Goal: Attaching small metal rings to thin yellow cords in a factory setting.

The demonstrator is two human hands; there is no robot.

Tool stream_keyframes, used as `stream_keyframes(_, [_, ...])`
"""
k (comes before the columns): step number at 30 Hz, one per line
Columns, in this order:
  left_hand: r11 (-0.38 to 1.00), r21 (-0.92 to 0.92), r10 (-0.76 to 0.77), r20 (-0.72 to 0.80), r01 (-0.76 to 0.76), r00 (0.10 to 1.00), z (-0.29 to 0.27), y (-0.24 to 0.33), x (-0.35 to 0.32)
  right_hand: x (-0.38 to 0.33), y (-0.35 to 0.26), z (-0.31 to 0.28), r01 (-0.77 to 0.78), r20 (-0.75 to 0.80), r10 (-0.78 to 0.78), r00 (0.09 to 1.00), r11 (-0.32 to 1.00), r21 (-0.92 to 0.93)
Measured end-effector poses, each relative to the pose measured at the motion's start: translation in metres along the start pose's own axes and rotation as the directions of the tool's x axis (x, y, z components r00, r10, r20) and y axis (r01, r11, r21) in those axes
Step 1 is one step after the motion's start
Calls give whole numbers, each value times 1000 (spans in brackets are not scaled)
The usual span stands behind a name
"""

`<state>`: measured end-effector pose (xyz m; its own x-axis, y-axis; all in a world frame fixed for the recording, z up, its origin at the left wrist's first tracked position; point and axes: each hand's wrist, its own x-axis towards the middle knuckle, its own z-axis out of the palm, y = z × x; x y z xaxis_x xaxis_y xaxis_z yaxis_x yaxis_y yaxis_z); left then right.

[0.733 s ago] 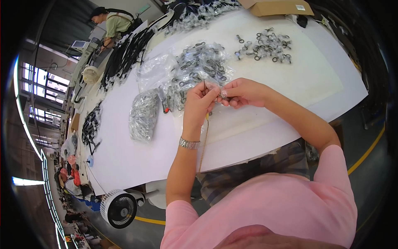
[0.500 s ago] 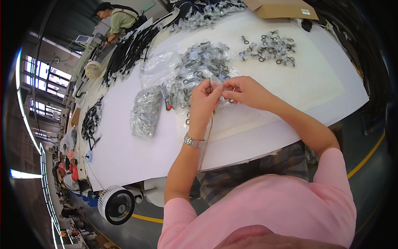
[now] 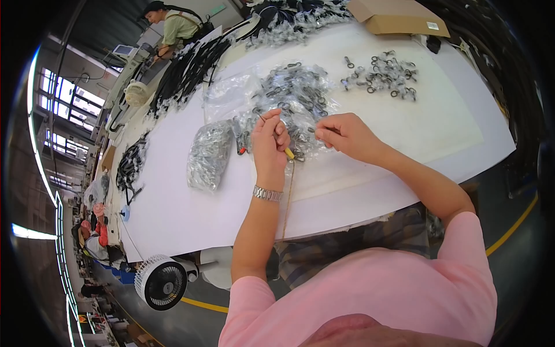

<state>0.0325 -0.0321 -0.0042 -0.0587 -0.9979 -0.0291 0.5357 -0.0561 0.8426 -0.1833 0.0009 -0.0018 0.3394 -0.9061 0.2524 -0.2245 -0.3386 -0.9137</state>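
Note:
My left hand (image 3: 270, 139), a metal watch on its wrist, is closed round a thin pointed tool with a yellow end (image 3: 289, 154). A brownish cord (image 3: 287, 202) runs from near that end toward the table's front edge. To its right my right hand (image 3: 341, 133) pinches a small dark piece (image 3: 313, 130), too small to make out fully. The hands are apart, just in front of a heap of dark metal ring fittings (image 3: 295, 87) in clear plastic. Left of them lies a full clear plastic bag (image 3: 209, 156); a red-tipped tool (image 3: 241, 150) sits between bag and left hand.
A smaller group of ring fittings (image 3: 387, 75) lies at the right on the white table (image 3: 167, 214). Black straps (image 3: 191, 75) are piled at the far left. A cardboard box (image 3: 404, 20) stands at the back. A fan (image 3: 162, 283) is by the front left edge; another person (image 3: 176, 26) works beyond.
My hands have moved apart from their meeting point. The left has turned and shifted left, so the tool's yellow end shows; the right has moved slightly right with the small dark piece.

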Motion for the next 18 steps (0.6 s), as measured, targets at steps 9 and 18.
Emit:
stream_keyframes(9, [728,673,-231,426,-135,875,17,17,-11,8,4,-17,-177,180,132,975,947,267])
stream_keyframes(18, [748,660,-273,396,-65,877,27,6,-17,5,10,-5,-113,-27,118,993,984,139])
